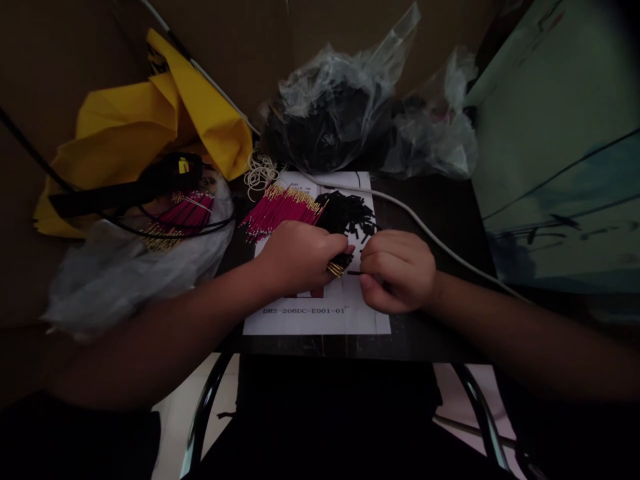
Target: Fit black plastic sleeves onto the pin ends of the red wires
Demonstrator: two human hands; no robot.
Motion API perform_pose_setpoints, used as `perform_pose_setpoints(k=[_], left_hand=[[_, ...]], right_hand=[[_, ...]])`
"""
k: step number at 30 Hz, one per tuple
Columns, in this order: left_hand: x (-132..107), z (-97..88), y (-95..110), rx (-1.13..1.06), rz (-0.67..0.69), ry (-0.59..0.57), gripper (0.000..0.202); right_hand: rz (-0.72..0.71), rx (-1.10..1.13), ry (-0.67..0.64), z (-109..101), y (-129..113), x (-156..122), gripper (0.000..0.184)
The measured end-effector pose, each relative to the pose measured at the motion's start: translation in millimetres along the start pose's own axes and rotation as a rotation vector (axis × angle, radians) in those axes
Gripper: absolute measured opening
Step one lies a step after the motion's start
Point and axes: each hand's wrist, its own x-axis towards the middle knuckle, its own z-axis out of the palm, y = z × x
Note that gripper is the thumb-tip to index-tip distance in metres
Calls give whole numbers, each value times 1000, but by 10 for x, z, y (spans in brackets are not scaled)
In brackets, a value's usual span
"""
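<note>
My left hand (303, 257) is closed round a small bunch of wires with gold terminals (336, 269) and black pieces near their ends. Close beside it on the right, my right hand (400, 270) is closed in a pinch on a short thin black tube (354, 273), which points toward the bunch. Just beyond the hands lies a pile of red wires (280, 217) with gold terminals, on a printed paper sheet (310, 323). A heap of short black tubes (353, 210) lies to the right of these wires. The wires inside my left fist are mostly hidden.
Clear plastic bags (340, 113) with dark contents stand at the back. At left are a yellow bag (130, 120), a plastic bag (130, 273) and more bundled red wires (187, 210). A white cable (415, 217) crosses the dark table (440, 207). Loose pale string (261, 170) lies behind the wires.
</note>
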Motion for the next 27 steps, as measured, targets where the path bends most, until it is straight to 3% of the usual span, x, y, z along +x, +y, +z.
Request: perform_pose_setpoints(k=[9, 27], left_hand=[[-3, 24, 6, 19, -27, -92, 16], [1, 24, 20, -15, -36, -97, 16]], right_hand=[[15, -78, -32, 32, 18, -13, 6], [-37, -235, -61, 55, 27, -51, 11]])
